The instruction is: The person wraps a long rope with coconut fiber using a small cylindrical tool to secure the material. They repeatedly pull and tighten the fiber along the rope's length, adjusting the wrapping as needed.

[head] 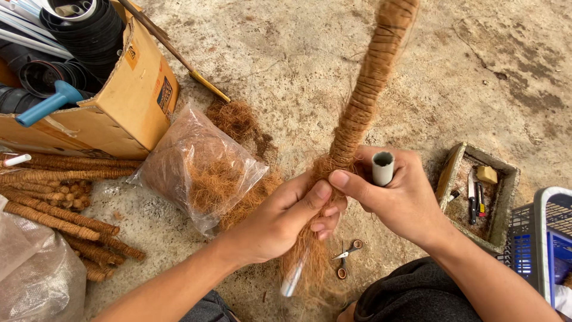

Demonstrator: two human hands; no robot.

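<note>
A: Near field, 6 o'clock: what do the hands hold?

B: The left hand [286,217] is closed round the loose fibre at the lower part of a pole [357,113] wrapped in coconut fibre. The right hand [396,197] pinches the same spot with its thumb, its other fingers curled round a short white tube [382,168]. The pole's bare pipe end [292,283] shows below the left hand.

A: How far along is the wrapping?

B: Judged from the view, the pole is bound with cord from the hands up to 12 o'clock; the tuft at the hands is loose, and the lowest part is not yet bound.

A: Mid field?

B: Scissors [345,257] lie on the concrete floor [298,59] just beyond the hands. A clear bag of fibre [199,170] lies at 9 o'clock, a concrete tray of small tools [479,194] at 3 o'clock.

A: Far field?

B: Finished poles [59,217] are piled at 9 o'clock; a cardboard box of black pots [119,89] stands at 10 o'clock.
</note>
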